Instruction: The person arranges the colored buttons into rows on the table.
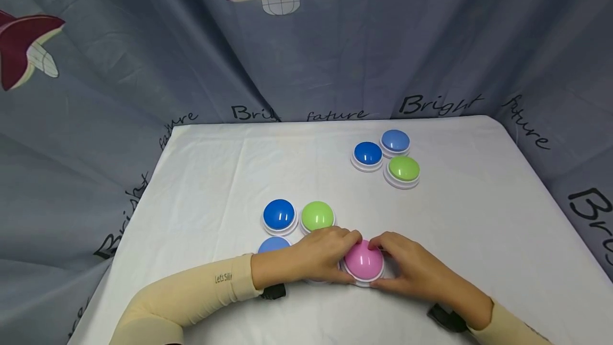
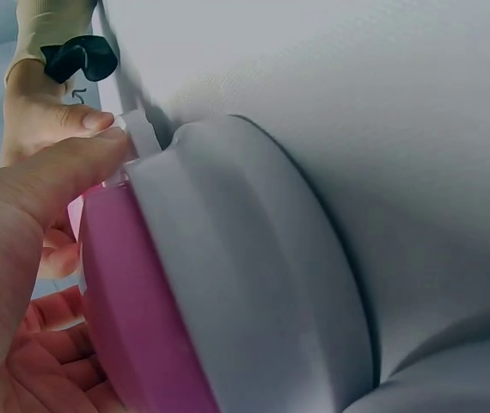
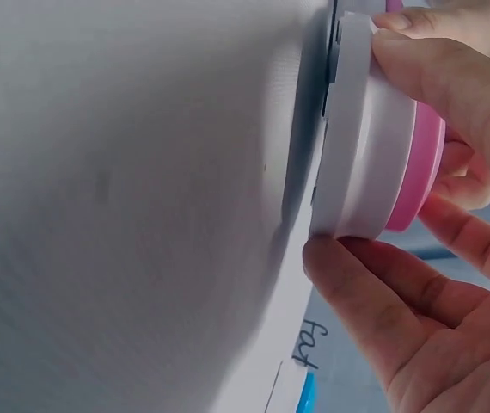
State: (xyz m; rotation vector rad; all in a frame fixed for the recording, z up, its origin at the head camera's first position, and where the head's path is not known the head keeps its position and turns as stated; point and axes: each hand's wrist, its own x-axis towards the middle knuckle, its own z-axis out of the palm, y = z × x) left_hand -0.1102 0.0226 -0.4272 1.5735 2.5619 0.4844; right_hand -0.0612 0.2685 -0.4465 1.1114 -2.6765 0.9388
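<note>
A pink dome push button (image 1: 364, 261) on a white base is between both hands at the front of the table. My right hand (image 1: 415, 268) pinches its white base from the right, thumb on the near side and fingers on the far side, as the right wrist view shows. From the left, my left hand (image 1: 322, 253) holds the same button's edge with thumb and index fingertips. Beneath the left palm is a second pink button (image 2: 155, 318), mostly hidden from the head view. Close beside that hand are a green button (image 1: 317, 216), a dark blue button (image 1: 279, 214) and a partly covered light blue button (image 1: 274, 244).
Farther back on the white-covered table (image 1: 215, 174) stands another cluster: a dark blue button (image 1: 367, 153), a light blue button (image 1: 395, 141) and a green button (image 1: 404, 168). A grey printed curtain (image 1: 364, 47) hangs behind the table and along its sides.
</note>
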